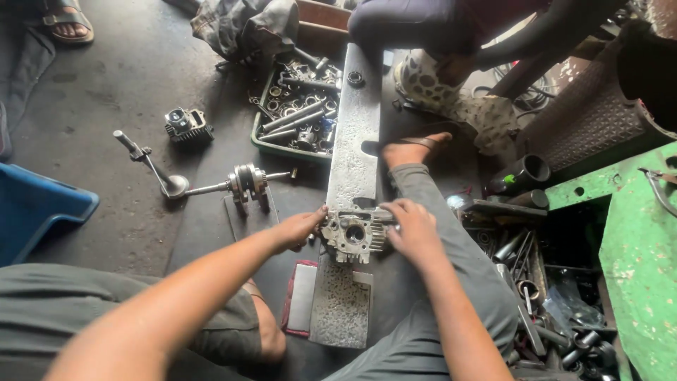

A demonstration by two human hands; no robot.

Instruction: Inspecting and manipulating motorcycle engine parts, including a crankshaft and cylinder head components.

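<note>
Seated on the floor, the left hand (300,229) and right hand (412,227) grip a finned engine cylinder head (354,235), pressing it flat on a long metal slab (356,141).

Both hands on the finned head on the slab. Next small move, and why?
Probably slide the grey finned metal cylinder head along the long flat grey metal slab, pressed flat. The left hand and right hand grip its opposite sides, and it sits face-down on the slab with bare surface ahead.
</note>
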